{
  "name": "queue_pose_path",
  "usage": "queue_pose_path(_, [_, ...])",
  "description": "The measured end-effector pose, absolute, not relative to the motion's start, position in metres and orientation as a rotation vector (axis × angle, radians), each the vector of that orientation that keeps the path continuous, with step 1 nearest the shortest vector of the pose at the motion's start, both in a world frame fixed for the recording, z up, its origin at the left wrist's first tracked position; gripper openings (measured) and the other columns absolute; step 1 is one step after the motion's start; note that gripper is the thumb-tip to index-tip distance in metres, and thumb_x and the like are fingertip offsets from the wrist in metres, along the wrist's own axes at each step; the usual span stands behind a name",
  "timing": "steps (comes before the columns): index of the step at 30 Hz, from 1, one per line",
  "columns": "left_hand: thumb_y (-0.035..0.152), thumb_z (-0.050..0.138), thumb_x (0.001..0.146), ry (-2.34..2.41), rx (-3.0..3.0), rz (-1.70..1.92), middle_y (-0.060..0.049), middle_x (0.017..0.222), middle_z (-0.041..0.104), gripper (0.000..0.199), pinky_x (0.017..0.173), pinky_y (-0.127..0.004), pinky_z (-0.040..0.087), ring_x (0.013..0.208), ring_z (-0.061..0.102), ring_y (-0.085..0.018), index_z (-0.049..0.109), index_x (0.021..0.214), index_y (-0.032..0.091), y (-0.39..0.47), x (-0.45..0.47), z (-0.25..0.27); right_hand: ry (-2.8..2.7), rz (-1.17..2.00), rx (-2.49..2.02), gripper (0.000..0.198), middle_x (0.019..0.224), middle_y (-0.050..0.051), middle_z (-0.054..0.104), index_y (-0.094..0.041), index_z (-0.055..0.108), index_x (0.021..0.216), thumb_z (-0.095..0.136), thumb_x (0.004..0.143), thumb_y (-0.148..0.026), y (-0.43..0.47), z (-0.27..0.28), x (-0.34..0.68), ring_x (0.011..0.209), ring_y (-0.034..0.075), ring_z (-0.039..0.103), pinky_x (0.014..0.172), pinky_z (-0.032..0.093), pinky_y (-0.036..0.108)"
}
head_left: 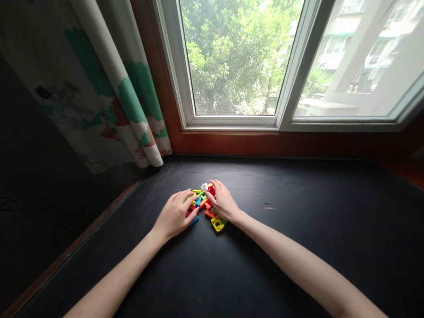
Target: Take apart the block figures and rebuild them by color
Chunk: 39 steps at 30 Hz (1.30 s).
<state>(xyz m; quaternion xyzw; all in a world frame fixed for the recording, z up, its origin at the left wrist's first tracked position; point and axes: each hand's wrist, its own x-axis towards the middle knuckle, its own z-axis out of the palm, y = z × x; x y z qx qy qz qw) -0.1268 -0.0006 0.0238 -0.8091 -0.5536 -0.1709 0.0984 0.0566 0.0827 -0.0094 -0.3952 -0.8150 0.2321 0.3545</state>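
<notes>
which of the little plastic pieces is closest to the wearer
The yellow, roughly square frame with a dark opening, by the right hand. It sits nearer than every other visible piece, including the blue one by the left hand.

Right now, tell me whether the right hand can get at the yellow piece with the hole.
Probably yes: the yellow piece lies at the near edge of the pile, close to the right hand, and nothing seems to cover it.

No legible txt, brands, nos. or signs, neither on plastic pcs (pixel 198 202), nor on curtain (pixel 132 101).
</notes>
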Motion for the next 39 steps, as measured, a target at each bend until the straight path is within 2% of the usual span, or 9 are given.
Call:
queue_pose_path(8, [0.035,0.043,0.093,-1.893,-2.151,-0.575,-0.013,0.123,0.063,0.035,0.094,-0.046,0.051,0.114,0.060,-0.030,0.064,0.115,0.018,-0.005,-0.160,0.032,-1.889,0.928,-0.895,0.036,0.129,0.012,0.061,-0.018,0.053,0.126,0.039,0.096,-0.035,0.101,0.004,0.004,0.122,0.022,0.056,0.106,0.042,0.037])
queue_pose_path(13, [0.035,0.044,0.095,-1.689,-2.385,-0.602,-0.012,0.133,0.059,0.038,0.105,-0.045,0.044,0.125,0.053,-0.028,0.059,0.125,0.018,-0.019,-0.104,0.040,-1.687,0.942,-0.944,0.038,0.122,0.012,0.064,-0.020,0.055,0.121,0.032,0.096,-0.036,0.127,0.005,0.044,0.117,0.022,0.058,0.100,0.045,0.038])
queue_pose_path(17, [0.042,0.049,0.094,-1.393,-2.680,-0.434,-0.010,0.149,0.046,0.050,0.113,-0.047,0.035,0.138,0.042,-0.028,0.047,0.140,0.021,-0.023,-0.052,0.032,-1.596,0.947,-0.992,0.038,0.114,0.012,0.067,-0.018,0.057,0.115,0.037,0.091,-0.039,0.127,0.002,0.089,0.109,0.024,0.062,0.096,0.047,0.040])
queue_pose_path(20, [0.029,0.040,0.098,-1.383,-2.697,-0.316,-0.008,0.145,0.052,0.042,0.113,-0.047,0.034,0.135,0.047,-0.026,0.050,0.138,0.021,-0.018,-0.048,0.021,-1.570,0.953,-1.025,0.037,0.111,0.013,0.069,-0.018,0.058,0.109,0.040,0.089,-0.044,0.114,0.001,0.124,0.106,0.025,0.063,0.096,0.047,0.042])
queue_pose_path(24, [0.010,0.038,0.090,-1.416,-2.625,-0.279,-0.008,0.148,0.047,0.052,0.116,-0.043,0.032,0.139,0.042,-0.023,0.048,0.140,0.019,-0.012,-0.086,0.013,-1.577,0.967,-1.051,0.035,0.110,0.012,0.069,-0.020,0.060,0.106,0.048,0.088,-0.047,0.088,0.006,0.177,0.108,0.025,0.063,0.099,0.045,0.042])
queue_pose_path(27, [0.004,0.038,0.084,-1.435,-2.596,-0.284,-0.006,0.149,0.047,0.059,0.117,-0.041,0.031,0.140,0.040,-0.020,0.050,0.140,0.020,-0.014,-0.115,0.014,-1.605,0.943,-1.098,0.035,0.111,0.010,0.069,-0.022,0.061,0.107,0.049,0.088,-0.049,0.070,0.009,0.216,0.110,0.025,0.062,0.099,0.046,0.042])
queue_pose_path(31, [0.020,0.041,0.093,-1.500,-2.537,-0.345,-0.008,0.146,0.050,0.045,0.115,-0.043,0.035,0.137,0.044,-0.023,0.054,0.136,0.020,-0.014,-0.120,0.023,-1.650,0.862,-1.173,0.035,0.112,0.009,0.069,-0.023,0.062,0.107,0.049,0.089,-0.050,0.052,0.008,0.256,0.111,0.026,0.062,0.098,0.047,0.043])
queue_pose_path(35, [0.029,0.040,0.097,-1.571,-2.490,-0.370,-0.011,0.146,0.049,0.044,0.112,-0.045,0.039,0.135,0.047,-0.025,0.052,0.137,0.018,-0.002,-0.092,0.026,-1.713,0.819,-1.241,0.034,0.114,0.009,0.069,-0.024,0.063,0.107,0.051,0.088,-0.049,0.041,0.002,0.276,0.110,0.027,0.062,0.097,0.049,0.044])
queue_pose_path(39, [0.034,0.048,0.095,-1.663,-2.388,-0.247,-0.016,0.145,0.049,0.045,0.114,-0.052,0.032,0.137,0.044,-0.031,0.054,0.135,0.014,0.017,-0.069,0.021,-1.793,0.780,-1.271,0.032,0.116,0.008,0.068,-0.025,0.063,0.109,0.049,0.090,-0.046,0.035,-0.002,0.283,0.109,0.027,0.063,0.095,0.050,0.044])
